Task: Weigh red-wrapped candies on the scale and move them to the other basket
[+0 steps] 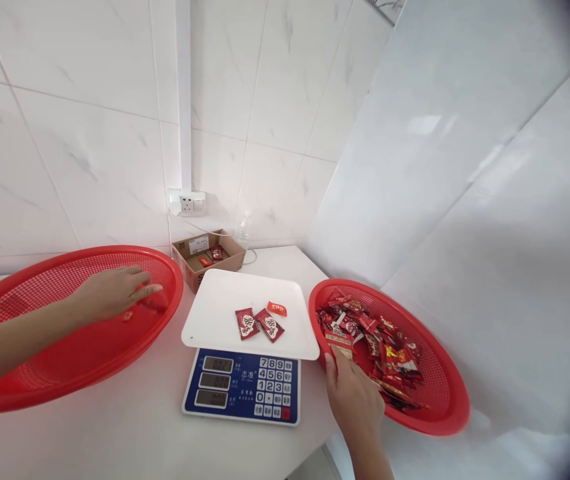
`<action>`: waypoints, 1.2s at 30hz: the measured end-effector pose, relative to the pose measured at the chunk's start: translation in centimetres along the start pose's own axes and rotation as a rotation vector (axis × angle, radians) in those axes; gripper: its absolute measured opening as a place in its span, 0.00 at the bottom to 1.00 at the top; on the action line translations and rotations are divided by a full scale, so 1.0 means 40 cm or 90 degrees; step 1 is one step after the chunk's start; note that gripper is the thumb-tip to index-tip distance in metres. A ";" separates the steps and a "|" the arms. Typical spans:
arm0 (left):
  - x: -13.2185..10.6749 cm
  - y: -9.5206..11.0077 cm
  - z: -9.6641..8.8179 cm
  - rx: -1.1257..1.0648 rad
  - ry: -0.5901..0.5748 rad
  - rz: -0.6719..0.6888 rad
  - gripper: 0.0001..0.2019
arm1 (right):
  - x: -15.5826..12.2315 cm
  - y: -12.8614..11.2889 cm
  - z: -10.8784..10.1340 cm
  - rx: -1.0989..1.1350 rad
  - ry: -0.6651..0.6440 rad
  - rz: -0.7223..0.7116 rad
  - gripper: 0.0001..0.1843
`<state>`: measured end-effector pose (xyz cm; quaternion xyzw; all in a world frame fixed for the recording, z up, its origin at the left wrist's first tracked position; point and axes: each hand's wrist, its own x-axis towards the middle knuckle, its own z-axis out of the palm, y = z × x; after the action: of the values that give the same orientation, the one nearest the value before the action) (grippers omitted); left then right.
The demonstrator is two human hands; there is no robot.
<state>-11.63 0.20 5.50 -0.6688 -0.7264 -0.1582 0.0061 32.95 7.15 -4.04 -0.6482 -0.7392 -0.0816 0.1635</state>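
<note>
My left hand (115,292) reaches over the left red plastic basket (29,393), its fingers stretched out and apart. A small orange-red packet (127,315) lies below it in that basket. My right hand (355,393) grips the near left rim of the right red basket (447,427), with its fingers partly hidden at the edge. Many small red snack packets (399,360) fill that basket. Between the hands, the white pan (219,287) of a blue digital scale (239,417) bears two dark red packets (269,325) and a smaller orange-red packet (277,308).
A small cardboard box (195,275) with a few packets stands behind the scale on the white table (129,433). Near it are a clear plastic bottle (243,230) and a cable. A wall socket (187,203) sits above. Tiled walls close off the back and right.
</note>
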 end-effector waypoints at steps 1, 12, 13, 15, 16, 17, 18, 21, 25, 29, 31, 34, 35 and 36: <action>-0.001 0.006 0.010 0.008 -0.007 0.016 0.24 | 0.000 -0.001 -0.001 0.002 -0.002 0.002 0.26; 0.123 0.374 0.217 -0.035 -0.226 0.391 0.40 | 0.000 -0.005 -0.007 -0.026 0.000 -0.005 0.25; 0.139 0.402 0.238 -0.036 -0.233 0.410 0.41 | 0.000 -0.003 -0.004 -0.027 0.007 -0.009 0.24; 0.170 0.451 0.273 -0.034 -0.232 0.430 0.41 | -0.001 0.000 0.003 -0.030 0.024 -0.018 0.24; 0.184 0.472 0.287 -0.032 -0.226 0.434 0.40 | -0.002 0.002 0.006 -0.032 0.030 -0.021 0.23; 0.196 0.490 0.298 -0.029 -0.215 0.434 0.38 | -0.002 0.003 0.008 -0.035 0.030 -0.023 0.23; 0.206 0.506 0.307 -0.025 -0.203 0.433 0.36 | -0.002 0.004 0.009 -0.037 0.027 -0.024 0.23; 0.222 0.537 0.320 -0.005 -0.165 0.415 0.26 | -0.001 0.002 0.007 -0.037 0.019 -0.027 0.23; 0.224 0.539 0.322 0.023 -0.150 0.366 0.17 | -0.002 -0.002 0.001 -0.036 0.025 -0.024 0.23; 0.224 0.512 0.304 0.031 -0.161 0.301 0.16 | -0.004 -0.001 0.007 -0.038 0.041 -0.029 0.24; 0.228 0.490 0.281 0.025 -0.165 0.267 0.16 | -0.003 0.002 0.014 -0.043 0.056 -0.036 0.24; 0.235 0.446 0.234 0.009 -0.191 0.226 0.17 | -0.002 0.008 0.026 -0.043 0.077 -0.036 0.23; 0.235 0.431 0.218 0.002 -0.212 0.223 0.17 | -0.002 0.010 0.029 -0.041 0.082 -0.037 0.22; 0.233 0.418 0.203 -0.006 -0.239 0.226 0.17 | -0.002 0.011 0.031 -0.038 0.087 -0.039 0.23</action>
<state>5.30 12.09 3.56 -0.8034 -0.5854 -0.0309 -0.1046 33.23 7.56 -5.26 -0.6226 -0.7431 -0.1529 0.1917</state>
